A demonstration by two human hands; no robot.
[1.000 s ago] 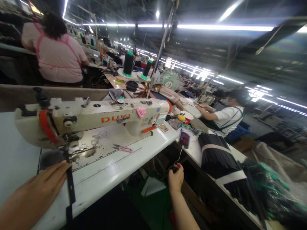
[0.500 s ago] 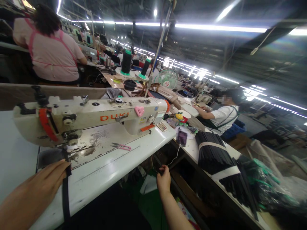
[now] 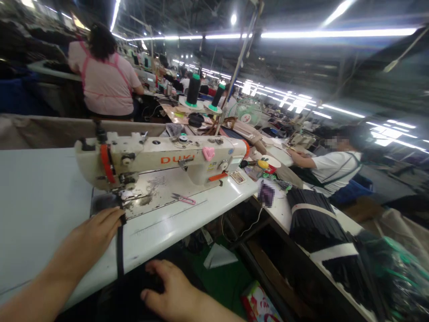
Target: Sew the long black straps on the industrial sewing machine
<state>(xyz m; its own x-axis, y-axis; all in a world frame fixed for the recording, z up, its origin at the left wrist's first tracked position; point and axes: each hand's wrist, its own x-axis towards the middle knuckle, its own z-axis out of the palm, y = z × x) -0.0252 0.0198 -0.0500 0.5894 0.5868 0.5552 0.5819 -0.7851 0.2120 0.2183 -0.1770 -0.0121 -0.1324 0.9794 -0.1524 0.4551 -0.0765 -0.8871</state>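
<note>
My left hand (image 3: 95, 237) rests on the machine table, its fingertips closed over the top end of a narrow black strip (image 3: 119, 252). The strip runs down over the table's front edge toward dark cloth at my lap. Just beyond those fingers are the needle area and presser foot (image 3: 127, 195) of a white sewing machine (image 3: 201, 156). Low in front of me, my right hand (image 3: 174, 286) hovers by the dark cloth, thumb and fingers apart, with nothing visible between them. Pink-handled thread snips (image 3: 184, 199) lie on the machine bed.
Right of the machine, a side table holds banded bundles of black strips (image 3: 315, 214) and a green-and-clear plastic bag (image 3: 398, 268). Thread cones (image 3: 193, 91) stand behind. One co-worker (image 3: 107, 80) sits back left, another (image 3: 338, 161) at right. A colourful packet (image 3: 259, 304) is below.
My right hand has come back from the gap between the tables toward my lap, its fingers opening. The left hand stays by the needle on the strip. The view has turned left.
</note>
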